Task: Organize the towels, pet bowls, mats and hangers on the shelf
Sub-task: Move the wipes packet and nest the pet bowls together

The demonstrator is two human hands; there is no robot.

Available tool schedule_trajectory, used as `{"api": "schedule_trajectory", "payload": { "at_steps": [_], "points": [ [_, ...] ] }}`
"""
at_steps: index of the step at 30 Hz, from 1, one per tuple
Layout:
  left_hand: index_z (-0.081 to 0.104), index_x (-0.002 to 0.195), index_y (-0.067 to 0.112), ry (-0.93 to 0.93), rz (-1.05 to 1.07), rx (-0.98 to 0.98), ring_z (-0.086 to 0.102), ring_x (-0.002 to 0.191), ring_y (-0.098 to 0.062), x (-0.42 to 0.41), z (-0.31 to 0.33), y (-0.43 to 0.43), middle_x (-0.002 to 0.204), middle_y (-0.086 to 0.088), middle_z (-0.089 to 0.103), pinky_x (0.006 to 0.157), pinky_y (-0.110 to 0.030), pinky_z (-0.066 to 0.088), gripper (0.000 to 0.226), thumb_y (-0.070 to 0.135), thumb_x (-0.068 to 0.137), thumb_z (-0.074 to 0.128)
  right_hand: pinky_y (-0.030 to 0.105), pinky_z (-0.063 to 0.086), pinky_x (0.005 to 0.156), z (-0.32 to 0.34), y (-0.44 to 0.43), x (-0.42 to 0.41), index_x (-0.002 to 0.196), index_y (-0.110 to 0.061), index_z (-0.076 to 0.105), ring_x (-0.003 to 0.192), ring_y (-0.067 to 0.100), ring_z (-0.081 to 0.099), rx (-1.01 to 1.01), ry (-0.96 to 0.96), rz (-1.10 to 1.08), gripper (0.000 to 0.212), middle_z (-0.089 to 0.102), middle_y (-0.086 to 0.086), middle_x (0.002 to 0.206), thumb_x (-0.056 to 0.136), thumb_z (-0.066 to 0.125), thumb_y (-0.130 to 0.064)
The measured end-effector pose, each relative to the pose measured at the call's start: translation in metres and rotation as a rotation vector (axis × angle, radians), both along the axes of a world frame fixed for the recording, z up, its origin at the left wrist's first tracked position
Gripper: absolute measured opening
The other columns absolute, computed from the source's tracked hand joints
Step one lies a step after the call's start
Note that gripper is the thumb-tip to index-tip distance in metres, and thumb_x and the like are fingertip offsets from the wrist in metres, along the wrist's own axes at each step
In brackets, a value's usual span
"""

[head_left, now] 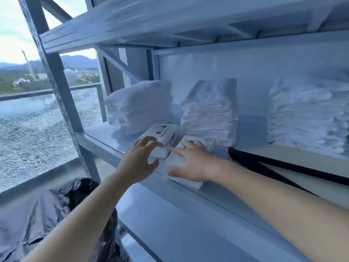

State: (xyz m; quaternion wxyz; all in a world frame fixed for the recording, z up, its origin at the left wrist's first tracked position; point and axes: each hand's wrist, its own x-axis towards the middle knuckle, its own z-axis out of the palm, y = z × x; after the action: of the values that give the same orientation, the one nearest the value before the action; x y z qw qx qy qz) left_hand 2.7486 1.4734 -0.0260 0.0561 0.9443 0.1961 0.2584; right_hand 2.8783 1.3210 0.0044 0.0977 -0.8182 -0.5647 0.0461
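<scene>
Three stacks of folded white towels stand on the middle shelf (105,137): the left stack (137,106), the middle stack (209,112) and the right stack (306,118). In front of them lie a white labelled box (162,133) and a white packet (175,163) at the shelf's front edge. My left hand (139,159) curls its fingers over the near corner of the box, thumb beneath. My right hand (192,161) lies flat on the packet with fingers spread. A pale mat with a black edge (283,163) rests on the shelf to the right.
The upper shelf board (151,21) hangs close above the towels. A perforated steel upright (62,87) stands at the left. Crumpled black plastic sheeting (47,212) lies below left by the window. A lower shelf (179,233) runs beneath my arms.
</scene>
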Motion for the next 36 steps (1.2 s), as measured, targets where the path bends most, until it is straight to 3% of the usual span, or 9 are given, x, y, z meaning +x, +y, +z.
{"api": "schedule_trajectory", "payload": {
  "at_steps": [6, 13, 20, 24, 27, 32, 36],
  "points": [
    [0.044, 0.130, 0.042, 0.041, -0.079, 0.037, 0.026, 0.135, -0.021, 0.017, -0.008, 0.027, 0.144, 0.008, 0.031, 0.104, -0.044, 0.032, 0.054, 0.042, 0.079, 0.064, 0.042, 0.020, 0.110, -0.002, 0.003, -0.002, 0.138, -0.047, 0.027, 0.140, 0.025, 0.005, -0.008, -0.020, -0.029, 0.064, 0.015, -0.005, 0.153, 0.081, 0.053, -0.061],
    [0.049, 0.125, 0.041, -0.031, 0.007, 0.121, 0.035, 0.126, -0.025, 0.021, -0.020, 0.021, 0.138, 0.009, 0.039, 0.092, -0.042, 0.034, 0.047, 0.035, 0.081, 0.064, 0.037, 0.012, 0.114, -0.006, 0.002, -0.009, 0.138, -0.048, 0.029, 0.142, 0.016, -0.002, 0.032, 0.064, -0.090, 0.060, 0.010, -0.011, 0.155, 0.084, 0.054, -0.055],
    [0.052, 0.116, 0.043, -0.103, -0.025, 0.159, 0.044, 0.113, -0.025, 0.004, -0.022, 0.003, 0.127, 0.009, 0.046, 0.080, -0.042, 0.037, 0.045, 0.034, 0.076, 0.067, 0.030, 0.014, 0.112, 0.003, -0.020, -0.012, 0.134, -0.050, 0.037, 0.138, 0.002, -0.001, 0.027, 0.102, -0.112, 0.055, 0.007, -0.018, 0.153, 0.084, 0.061, -0.046],
    [0.038, 0.129, 0.048, -0.027, 0.013, 0.099, 0.033, 0.122, -0.023, 0.005, -0.013, 0.010, 0.134, 0.008, 0.034, 0.087, -0.041, 0.038, 0.066, 0.049, 0.070, 0.066, 0.047, 0.022, 0.112, -0.004, -0.021, -0.026, 0.140, -0.049, 0.023, 0.138, 0.012, -0.006, 0.000, 0.002, -0.167, 0.058, 0.000, -0.014, 0.153, 0.090, 0.050, -0.043],
    [0.033, 0.132, 0.049, 0.053, 0.027, 0.059, 0.021, 0.130, -0.024, 0.013, -0.011, 0.013, 0.141, 0.005, 0.022, 0.089, -0.044, 0.041, 0.076, 0.060, 0.065, 0.066, 0.052, 0.022, 0.110, -0.006, -0.021, -0.032, 0.141, -0.048, 0.014, 0.136, 0.017, -0.011, -0.037, -0.008, -0.227, 0.065, -0.006, -0.014, 0.153, 0.086, 0.047, -0.046],
    [0.030, 0.136, 0.048, 0.087, 0.012, 0.052, 0.016, 0.134, -0.025, 0.023, -0.012, 0.010, 0.146, 0.008, 0.023, 0.088, -0.044, 0.047, 0.079, 0.066, 0.067, 0.064, 0.051, 0.035, 0.100, -0.013, -0.015, -0.042, 0.134, -0.048, 0.025, 0.133, 0.025, 0.003, 0.050, -0.082, -0.295, 0.076, 0.010, -0.008, 0.149, 0.069, 0.056, -0.071],
    [0.033, 0.133, 0.048, 0.113, -0.014, 0.024, 0.019, 0.132, -0.025, 0.025, -0.007, 0.008, 0.144, 0.009, 0.024, 0.083, -0.045, 0.051, 0.074, 0.064, 0.067, 0.063, 0.048, 0.044, 0.089, -0.017, -0.012, -0.039, 0.130, -0.047, 0.032, 0.125, 0.024, 0.015, 0.131, -0.131, -0.303, 0.076, 0.023, -0.006, 0.140, 0.064, 0.065, -0.065]
  ]
}}
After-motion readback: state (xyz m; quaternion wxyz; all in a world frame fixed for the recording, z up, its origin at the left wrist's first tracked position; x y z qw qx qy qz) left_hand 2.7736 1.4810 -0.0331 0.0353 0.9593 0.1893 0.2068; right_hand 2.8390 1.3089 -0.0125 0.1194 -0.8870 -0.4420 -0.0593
